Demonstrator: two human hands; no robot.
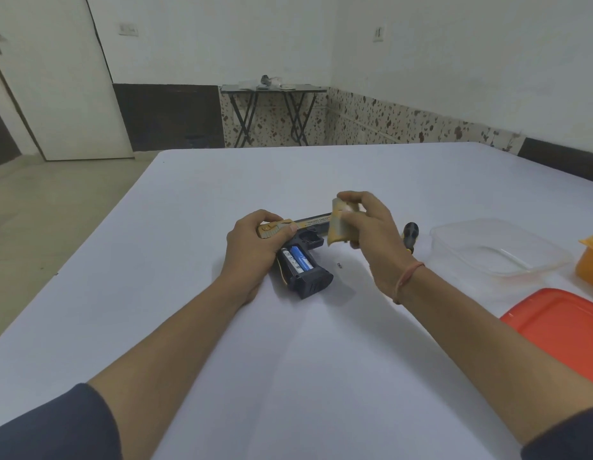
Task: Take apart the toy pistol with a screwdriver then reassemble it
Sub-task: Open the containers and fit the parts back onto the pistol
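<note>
The black-and-tan plastic toy pistol lies on the white desk, blue batteries showing. The left grip clasps its rear, and the right grip pinches a tan plastic cover panel just above it.

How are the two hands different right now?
The left hand rests on the table and grips the toy pistol by its back end; the right hand is up in the air, pinching a loose tan cover. The right wrist wears a thread band; the left wrist is bare. Both hands have fingers curled round something.
</note>
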